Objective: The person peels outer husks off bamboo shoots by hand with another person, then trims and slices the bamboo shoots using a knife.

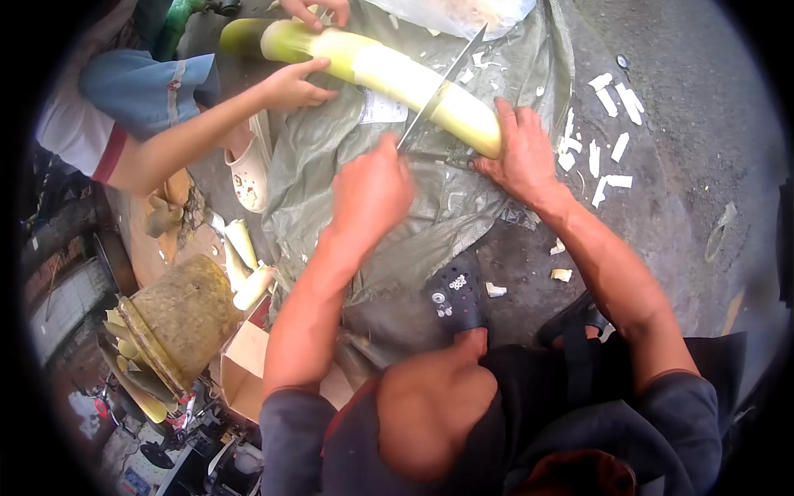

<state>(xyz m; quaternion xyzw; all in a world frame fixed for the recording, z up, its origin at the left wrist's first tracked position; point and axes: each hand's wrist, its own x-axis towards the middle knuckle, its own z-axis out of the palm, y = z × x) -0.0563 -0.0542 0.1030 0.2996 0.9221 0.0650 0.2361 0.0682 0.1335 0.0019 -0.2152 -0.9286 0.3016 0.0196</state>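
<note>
A thick pale green-white plant stalk (pixel 389 70) lies slanting across a grey-green plastic sheet (pixel 331 178). My left hand (pixel 372 186), slightly blurred, is closed round the handle of a long-bladed knife (pixel 463 59). The blade crosses the stalk near its right end; how deep it sits I cannot tell. My right hand (pixel 525 157) grips that rounded end, thumb below and fingers behind it. Further left, another person's hand (pixel 294 85) presses the near side of the stalk, and that person's other hand (pixel 318 10) touches the far side.
White cut strips (pixel 616 147) are scattered on the ground at right. A translucent plastic bag (pixel 467 15) lies beyond the sheet. At lower left stand a tipped yellowish bucket (pixel 186 310) holding peelings and a cardboard box (pixel 242 372). Pale stalk pieces (pixel 252 285) lie beside them.
</note>
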